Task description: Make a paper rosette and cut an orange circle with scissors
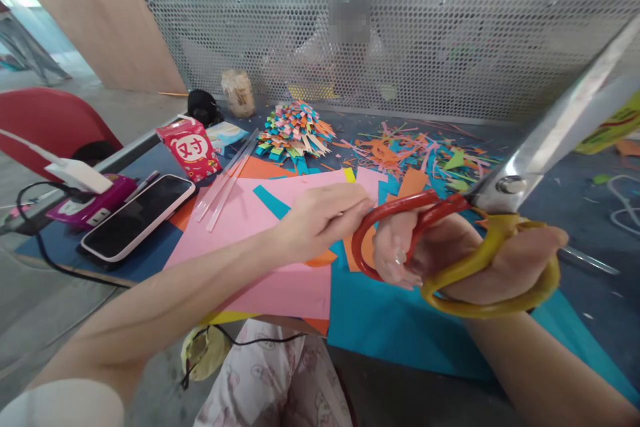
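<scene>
My right hand (457, 240) holds large scissors (507, 187), with the thumb through a yellow handle loop and fingers through the red one. The metal blades point up and away to the right. My left hand (320, 217) is closed, its fingertips close to the red loop; whatever it grips, if anything, is hidden. Beneath it lie pink paper sheets (280, 290), a blue paper strip (271, 201) and orange paper pieces (363, 250). A large blue sheet (400, 327) spreads under my right hand.
Behind the sheets stand a layered multicoloured paper piece (297, 130) and a heap of paper scraps (395, 150). On the left are a phone (140, 217), a purple power strip (95, 203), a red snack packet (189, 149) and clear sticks (227, 190). A perforated metal panel (425, 27) borders the back.
</scene>
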The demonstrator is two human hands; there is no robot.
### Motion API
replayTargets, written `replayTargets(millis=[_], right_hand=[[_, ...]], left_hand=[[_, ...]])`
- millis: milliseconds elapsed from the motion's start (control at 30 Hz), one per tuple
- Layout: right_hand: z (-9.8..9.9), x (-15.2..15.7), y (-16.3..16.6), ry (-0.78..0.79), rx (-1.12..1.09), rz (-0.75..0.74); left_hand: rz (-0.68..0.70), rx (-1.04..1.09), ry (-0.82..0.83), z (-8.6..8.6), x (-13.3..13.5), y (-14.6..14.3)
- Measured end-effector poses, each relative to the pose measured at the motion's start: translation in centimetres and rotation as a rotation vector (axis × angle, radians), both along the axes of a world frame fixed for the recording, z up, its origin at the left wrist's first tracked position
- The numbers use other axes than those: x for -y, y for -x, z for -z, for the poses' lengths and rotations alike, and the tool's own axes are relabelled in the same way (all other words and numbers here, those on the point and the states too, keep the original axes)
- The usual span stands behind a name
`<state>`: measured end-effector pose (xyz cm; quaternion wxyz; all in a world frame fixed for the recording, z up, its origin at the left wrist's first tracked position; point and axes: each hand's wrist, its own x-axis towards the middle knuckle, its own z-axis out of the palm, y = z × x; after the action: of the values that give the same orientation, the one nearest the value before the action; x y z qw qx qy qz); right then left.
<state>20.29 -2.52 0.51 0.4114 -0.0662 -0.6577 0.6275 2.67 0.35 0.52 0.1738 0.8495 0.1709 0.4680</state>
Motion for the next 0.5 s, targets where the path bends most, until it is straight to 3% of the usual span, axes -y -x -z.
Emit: replayTargets(millis=[100, 200, 367, 500], right_hand=[[-0.6, 0.0, 0.0, -0.013, 0.033, 0.061], [-0.8, 0.0, -0.4, -0.019, 0.001, 0.119], [-0.5, -0.1, -0.5, -0.022, -0.044, 0.156], [-0.6, -0.1, -0.1, -0.022, -0.013, 0.14]], left_hand=[[-0.012, 0.086, 0.176, -0.1, 0.3, -0.1], [0.0, 0.081, 0.228, 0.1, 0.7, 0.0], [0.023, 0.036, 0.24, 0.5, 1.2, -0.4], [-0.046, -0.061, 0.1, 0.6, 1.1, -0.5]])
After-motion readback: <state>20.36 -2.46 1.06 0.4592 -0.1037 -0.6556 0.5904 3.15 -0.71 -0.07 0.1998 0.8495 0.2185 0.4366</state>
